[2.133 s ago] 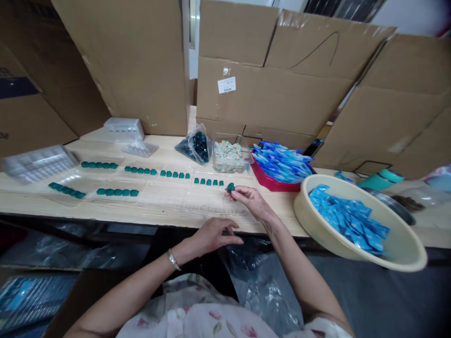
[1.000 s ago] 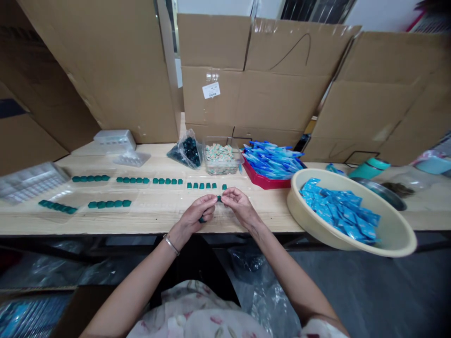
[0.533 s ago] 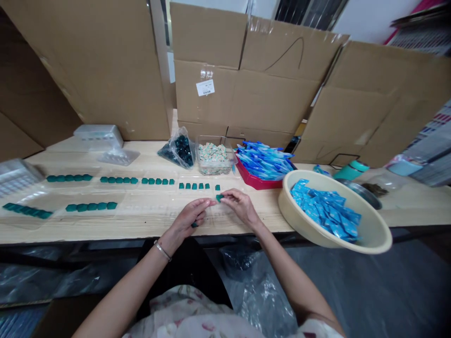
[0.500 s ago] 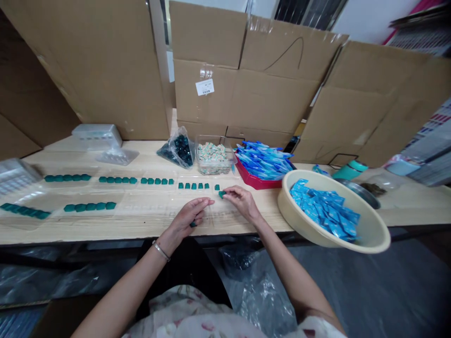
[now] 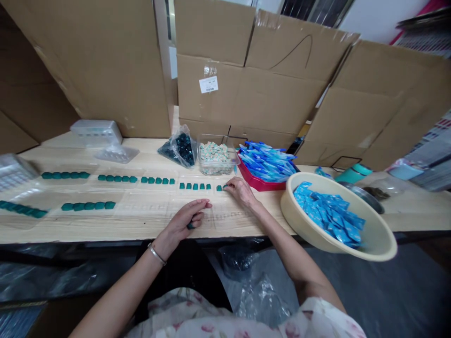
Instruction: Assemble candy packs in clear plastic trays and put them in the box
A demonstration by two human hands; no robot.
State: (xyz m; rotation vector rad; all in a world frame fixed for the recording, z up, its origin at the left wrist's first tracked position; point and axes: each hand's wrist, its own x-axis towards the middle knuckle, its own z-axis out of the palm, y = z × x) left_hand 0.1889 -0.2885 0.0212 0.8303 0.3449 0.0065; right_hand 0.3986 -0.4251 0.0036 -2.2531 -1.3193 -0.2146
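My right hand (image 5: 241, 191) pinches a small dark green block (image 5: 225, 187) between thumb and fingertips. The block is at a clear plastic tray, just right of another green block (image 5: 219, 188). My left hand (image 5: 187, 218) hovers over the table's front part, its fingers curled round at least one more green block (image 5: 190, 226); how many it holds is hidden. To the left, clear trays hold rows of green blocks (image 5: 195, 186), with a further row (image 5: 88, 206) nearer me. A tray in front of my hands (image 5: 150, 205) shows bare slots.
Behind stand a bag of dark green pieces (image 5: 183, 149), a clear box of small pale pieces (image 5: 214, 154) and a red tray (image 5: 252, 178) of blue-and-white items. A cream basin (image 5: 310, 237) with blue packets overhangs the front edge at right. Stacked clear trays (image 5: 97, 134) stand back left.
My right hand has moved its green block slightly up and back, beside the one in the tray. The left hand stays nearly in place. The view has shifted slightly.
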